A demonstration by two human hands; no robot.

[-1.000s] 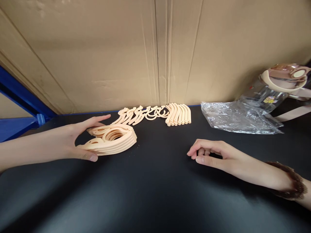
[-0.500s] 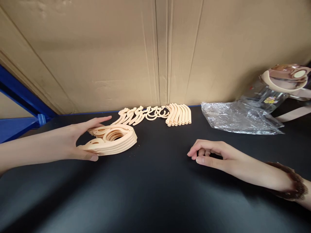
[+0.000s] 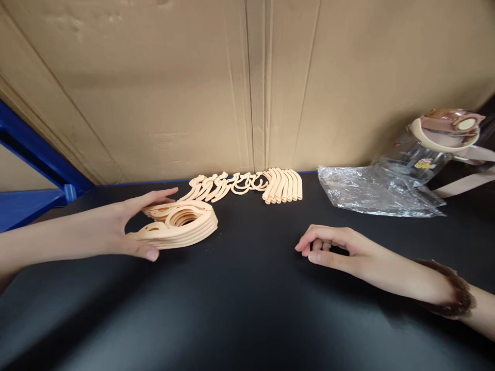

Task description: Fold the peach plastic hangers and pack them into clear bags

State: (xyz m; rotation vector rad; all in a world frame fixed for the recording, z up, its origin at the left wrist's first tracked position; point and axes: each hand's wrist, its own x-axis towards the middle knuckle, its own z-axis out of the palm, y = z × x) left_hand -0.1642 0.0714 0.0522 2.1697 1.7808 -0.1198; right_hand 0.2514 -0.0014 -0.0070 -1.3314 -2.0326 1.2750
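Observation:
My left hand (image 3: 110, 226) reaches around the left end of a neat stack of beige plastic pieces (image 3: 193, 232) that look like folded clothes hangers. Its thumb lies along the front of the stack and its fingers stretch out behind, spread wide. Whether the palm touches the stack I cannot tell. My right hand (image 3: 340, 250) hovers or rests over the black table, fingers loosely curled and thumb apart from them, with nothing held. Behind the stack lie several curved beige arm pieces (image 3: 211, 186), beige hook pieces (image 3: 243, 184) and a row of more curved strips (image 3: 283, 185).
A crumpled clear plastic bag (image 3: 371, 190) lies at the right rear, by a clear bottle with a brown lid (image 3: 444, 134) and a strap. Cardboard (image 3: 174, 87) stands along the back of the black table (image 3: 247, 309). A blue metal frame (image 3: 42, 149) is at left.
The view has shifted slightly. Both hands keep nearly the same pose, and the stack and loose pieces stay in place.

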